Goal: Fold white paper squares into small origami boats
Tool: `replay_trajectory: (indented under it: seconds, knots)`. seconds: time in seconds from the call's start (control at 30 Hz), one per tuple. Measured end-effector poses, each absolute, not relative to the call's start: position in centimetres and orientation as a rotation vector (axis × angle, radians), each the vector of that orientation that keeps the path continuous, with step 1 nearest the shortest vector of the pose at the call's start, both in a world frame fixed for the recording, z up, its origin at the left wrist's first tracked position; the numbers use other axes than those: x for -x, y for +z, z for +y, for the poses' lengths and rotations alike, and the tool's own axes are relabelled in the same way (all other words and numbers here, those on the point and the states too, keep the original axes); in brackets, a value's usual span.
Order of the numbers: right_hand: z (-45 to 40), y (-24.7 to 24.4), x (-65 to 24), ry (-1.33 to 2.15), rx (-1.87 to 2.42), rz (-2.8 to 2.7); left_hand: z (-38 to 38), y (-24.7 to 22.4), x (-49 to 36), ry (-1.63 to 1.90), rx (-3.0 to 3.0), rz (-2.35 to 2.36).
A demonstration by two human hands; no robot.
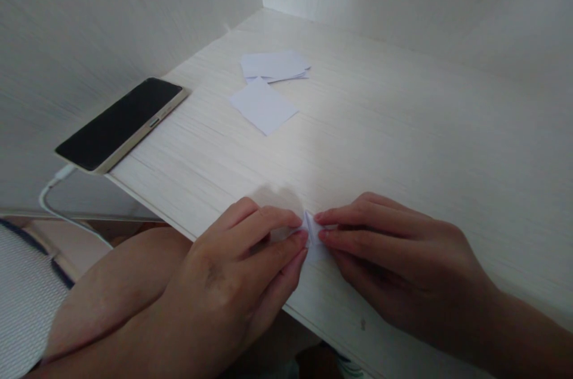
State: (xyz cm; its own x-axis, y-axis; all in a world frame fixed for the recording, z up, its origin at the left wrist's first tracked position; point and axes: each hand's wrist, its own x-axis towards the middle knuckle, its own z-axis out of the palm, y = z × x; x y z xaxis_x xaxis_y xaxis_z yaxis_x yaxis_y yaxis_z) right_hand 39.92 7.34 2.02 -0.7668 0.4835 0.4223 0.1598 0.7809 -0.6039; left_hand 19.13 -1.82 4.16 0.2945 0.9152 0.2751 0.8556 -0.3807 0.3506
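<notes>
Viewed from left to right through my distant head camera, the bare left hand (233, 271) pinches the left side of a small, folded piece of white paper (312, 230), which lies between the two grips near the front edge of the white, wood-grained tabletop (412, 140); the bare right hand (403, 253) holds its right side. I see both grips narrow, backs uppermost, the hands pointing towards each other.

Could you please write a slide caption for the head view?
Left hand and right hand touch a small folded paper at a white desk, with paper sheets and a phone beyond.
</notes>
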Motion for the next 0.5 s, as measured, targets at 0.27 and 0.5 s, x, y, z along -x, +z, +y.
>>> replay_trajectory:
  seconds: [0.27, 0.5]
  knots:
    - [6.4, 1.9, -39.8, 0.541, 0.508, -2.473, -2.0, 3.9, -18.8, 0.552, -2.523, 1.62]
    - [5.7, 1.6, -40.3, 0.445, 0.485, -2.569, -2.4, 4.0, -18.7, 0.496, -2.628, 1.617]
